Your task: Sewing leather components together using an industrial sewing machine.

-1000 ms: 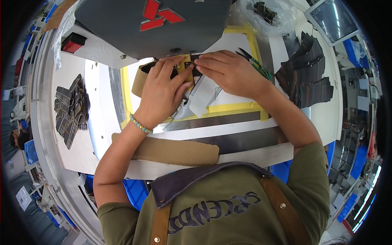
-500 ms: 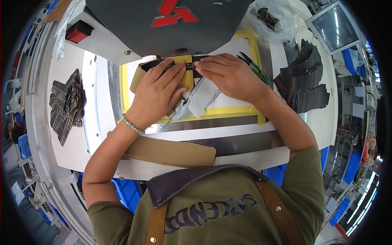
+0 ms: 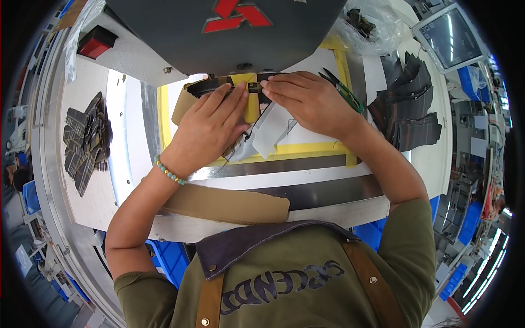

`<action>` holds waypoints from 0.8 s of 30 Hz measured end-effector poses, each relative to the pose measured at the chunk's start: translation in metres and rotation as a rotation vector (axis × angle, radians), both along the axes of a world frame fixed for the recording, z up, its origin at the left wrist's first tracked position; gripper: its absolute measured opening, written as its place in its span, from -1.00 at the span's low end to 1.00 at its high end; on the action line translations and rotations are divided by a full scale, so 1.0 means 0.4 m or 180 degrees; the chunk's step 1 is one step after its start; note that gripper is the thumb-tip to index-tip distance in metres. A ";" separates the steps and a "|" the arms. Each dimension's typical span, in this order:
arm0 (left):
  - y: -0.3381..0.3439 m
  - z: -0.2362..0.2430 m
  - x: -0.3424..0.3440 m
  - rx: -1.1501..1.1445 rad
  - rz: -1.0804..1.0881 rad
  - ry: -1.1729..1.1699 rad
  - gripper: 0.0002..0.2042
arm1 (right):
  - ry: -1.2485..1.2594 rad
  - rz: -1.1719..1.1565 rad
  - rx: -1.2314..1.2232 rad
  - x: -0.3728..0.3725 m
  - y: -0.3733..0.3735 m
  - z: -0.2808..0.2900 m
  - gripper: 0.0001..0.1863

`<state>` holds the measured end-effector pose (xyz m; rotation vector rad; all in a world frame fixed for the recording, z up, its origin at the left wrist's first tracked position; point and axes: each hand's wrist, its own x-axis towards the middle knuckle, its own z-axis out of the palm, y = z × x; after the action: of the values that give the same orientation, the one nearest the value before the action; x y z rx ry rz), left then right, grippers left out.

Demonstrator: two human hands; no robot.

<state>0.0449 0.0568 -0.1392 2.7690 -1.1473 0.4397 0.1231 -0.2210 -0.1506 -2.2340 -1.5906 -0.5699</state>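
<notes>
My left hand lies over a dark plaid strip and a yellow piece, fingers extended and slightly apart, tips pressing near the piece's upper left. My right hand has its fingers bunched at a small dark band across the yellow piece; exactly what they pinch is hidden. A tan piece loops out leftward beneath the work. Below lies crumpled light grey material. Green-handled scissors rest right of my right hand.
A grey machine housing overhangs the yellow-taped board. A cardboard strip lies at the front edge. Plaid fabric piles sit left and right. A plastic bag, screen and red switch are farther back.
My left hand has shifted leftward, with more of the plaid strip showing above it. My right hand stays at the band. The whole view has shifted slightly.
</notes>
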 end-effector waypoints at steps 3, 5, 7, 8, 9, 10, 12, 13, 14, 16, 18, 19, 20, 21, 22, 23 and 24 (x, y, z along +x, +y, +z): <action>0.000 0.002 0.003 0.0010 -0.0027 -0.0013 -0.43 | 0.0003 -0.0016 0.0010 0.002 -0.001 -0.003 -0.72; 0.002 0.003 0.004 0.0004 -0.0024 0.0034 -0.44 | 0.0051 0.0004 0.0031 0.001 0.000 -0.001 -0.72; 0.001 0.002 0.001 -0.0013 0.0027 0.0125 -0.40 | 0.0096 0.0036 0.0054 0.002 -0.001 0.000 -0.72; 0.000 0.001 0.000 -0.0032 0.0081 0.0219 -0.34 | 0.0108 0.0017 0.0031 0.002 -0.002 0.000 -0.71; -0.001 0.001 0.000 -0.0033 0.0080 0.0214 -0.34 | 0.0121 -0.0002 0.0006 0.001 -0.003 -0.001 -0.70; -0.002 0.002 0.000 -0.0030 0.0076 0.0211 -0.34 | 0.0116 -0.0002 0.0005 0.001 -0.004 -0.001 -0.70; -0.004 0.002 0.001 -0.0030 0.0071 0.0202 -0.34 | 0.0103 -0.0047 0.0009 0.001 -0.003 -0.002 -0.68; -0.005 0.001 0.002 -0.0050 0.0096 0.0209 -0.34 | 0.0097 -0.0048 0.0007 0.002 -0.003 -0.002 -0.68; -0.005 0.000 0.003 -0.0071 0.0122 0.0215 -0.34 | 0.0122 -0.0009 0.0043 0.003 -0.002 -0.003 -0.71; -0.003 -0.002 0.000 -0.0073 0.0103 0.0234 -0.34 | 0.0133 0.0034 0.0080 0.008 0.001 -0.002 -0.73; -0.003 -0.001 0.000 -0.0073 0.0083 0.0247 -0.34 | 0.0051 0.0040 0.0111 0.008 0.002 0.000 -0.72; -0.004 0.001 0.001 -0.0061 0.0097 0.0245 -0.34 | 0.0035 0.0041 0.0112 0.006 -0.001 0.001 -0.72; -0.006 0.002 0.002 -0.0049 0.0111 0.0242 -0.34 | 0.0111 -0.0013 0.0043 0.005 -0.004 0.001 -0.70; -0.005 0.001 0.004 -0.0051 0.0117 0.0230 -0.34 | 0.0192 -0.0062 -0.0029 0.006 -0.004 0.000 -0.66; -0.005 -0.001 0.007 -0.0039 0.0123 0.0233 -0.34 | 0.0179 -0.0057 -0.0029 0.008 -0.004 -0.003 -0.66; -0.005 -0.001 0.009 -0.0026 0.0128 0.0233 -0.33 | 0.0167 -0.0062 -0.0012 0.012 -0.004 -0.007 -0.67; -0.005 0.001 0.011 -0.0026 0.0129 0.0219 -0.33 | 0.0155 -0.0071 0.0005 0.017 -0.004 -0.007 -0.67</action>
<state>0.0494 0.0550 -0.1387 2.7814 -1.0735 0.3493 0.1297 -0.2225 -0.1535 -2.2497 -1.5427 -0.5185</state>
